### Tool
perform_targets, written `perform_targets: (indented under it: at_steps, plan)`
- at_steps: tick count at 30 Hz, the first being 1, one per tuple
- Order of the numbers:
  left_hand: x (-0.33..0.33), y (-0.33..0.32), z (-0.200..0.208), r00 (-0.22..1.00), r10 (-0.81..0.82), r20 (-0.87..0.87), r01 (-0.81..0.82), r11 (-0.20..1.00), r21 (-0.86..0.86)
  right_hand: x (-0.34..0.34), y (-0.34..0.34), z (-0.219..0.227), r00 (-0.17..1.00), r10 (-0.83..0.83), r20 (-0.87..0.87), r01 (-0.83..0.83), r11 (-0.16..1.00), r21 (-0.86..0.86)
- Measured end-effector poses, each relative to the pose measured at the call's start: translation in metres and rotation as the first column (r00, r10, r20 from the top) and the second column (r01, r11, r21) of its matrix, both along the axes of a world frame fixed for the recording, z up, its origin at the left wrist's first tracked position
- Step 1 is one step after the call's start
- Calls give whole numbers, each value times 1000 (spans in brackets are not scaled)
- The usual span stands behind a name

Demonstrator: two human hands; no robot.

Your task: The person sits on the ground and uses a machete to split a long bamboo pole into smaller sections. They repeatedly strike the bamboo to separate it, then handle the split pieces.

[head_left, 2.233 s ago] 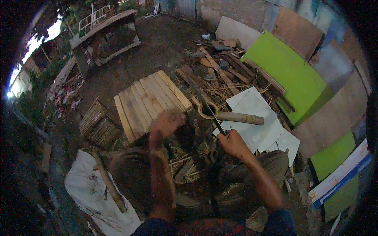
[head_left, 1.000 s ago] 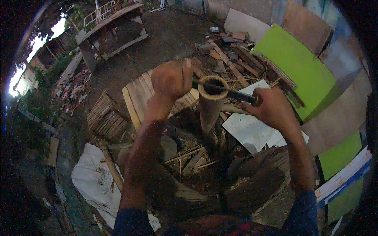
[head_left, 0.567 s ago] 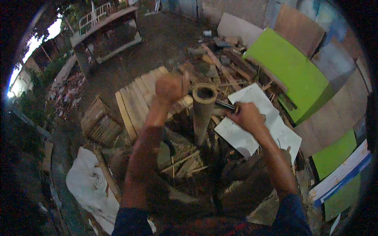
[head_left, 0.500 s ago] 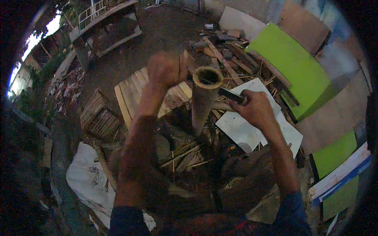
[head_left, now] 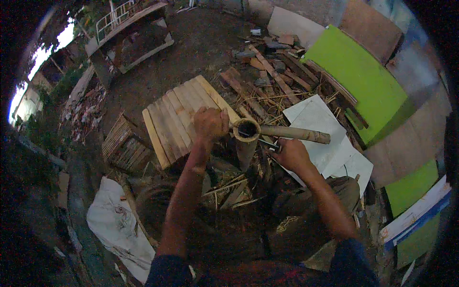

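An upright bamboo tube (head_left: 246, 150) stands in front of me, its round hollow end facing up. My left hand (head_left: 211, 123) is closed in a fist just left of the rim; what it grips, if anything, is hidden. To the right, my right hand (head_left: 290, 154) is closed around the end of a knife (head_left: 268, 144), whose flat metal blade reaches the tube's right side. Something grey shows inside the dark opening, but I cannot tell whether it is the blade. Behind my right hand, a bamboo pole (head_left: 301, 134) extends rightward from beside the tube.
A slatted wooden panel (head_left: 174, 117) lies left of the tube. White sheets (head_left: 321, 125), scrap wood (head_left: 272, 71) and a green board (head_left: 363, 81) are at the right. A slatted crate (head_left: 123, 143) and white sack (head_left: 112, 217) lie left. A bench (head_left: 129, 31) stands far left.
My left hand has come down from above to beside the tube's rim. The tube's top and my right hand with the knife sit lower in view, and the bamboo pole now shows more fully.
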State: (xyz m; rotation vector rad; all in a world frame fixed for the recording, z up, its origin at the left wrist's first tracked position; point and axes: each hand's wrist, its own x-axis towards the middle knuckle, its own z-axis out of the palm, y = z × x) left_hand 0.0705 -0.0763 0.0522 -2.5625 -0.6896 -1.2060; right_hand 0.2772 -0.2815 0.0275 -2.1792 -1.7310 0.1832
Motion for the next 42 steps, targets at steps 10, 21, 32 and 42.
perform_targets:
  at_steps: [10, 21, 32, 42]
  plan:
    - [-16, -32, 18, 985, -17, -171, 4, 997, -78, 10, -20, 4, 888, 202, -414, -323, 914, -245]
    - [-21, -39, 18, 928, 21, -372, -61, 994, -96, 20, -25, -7, 724, 218, -655, -510, 808, -295]
    - [-17, -19, 53, 997, 72, 6, -72, 989, 131, -2, -19, 59, 952, 275, -137, -264, 960, 94]
    - [-14, -40, 29, 995, -50, 87, 36, 987, 154, 6, -41, 9, 984, 124, -126, -126, 992, -11]
